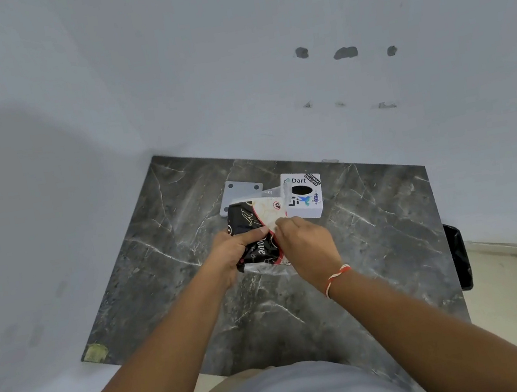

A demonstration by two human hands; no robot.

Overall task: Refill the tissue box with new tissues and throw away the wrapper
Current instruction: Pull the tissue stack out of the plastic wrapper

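Both hands meet over the middle of the dark grey marble-patterned tabletop (374,228), working on the soft plastic tissue pack printed in black, cream and red (257,226). The left hand (237,250) has its fingers curled shut around the black near end of the pack, thumb laid across the top. The right hand (305,244), with a red and white thread at the wrist, is closed in a pinch on the cream edge of the wrapper at about the pack's 3 o'clock side.

The white cube tissue box with stickers and a dark oval opening (303,197) stands at 1 o'clock from the pack, just beside it and perhaps touching its far corner. A flat pale grey plate with dark corner dots (242,190) lies at 11 o'clock, partly under the pack (likely the box's base, though I cannot be sure).

The step in hand looks like opening the wrapper. The risks as I judge them: a sharp pull could tear the thin film unevenly and drag tissues out in a crumpled wad, or the right elbow's swing could knock the light box toward the wall. The black bin (460,257) sits at 4 o'clock past the table edge, so loose scraps of wrapper could easily fall short of it.
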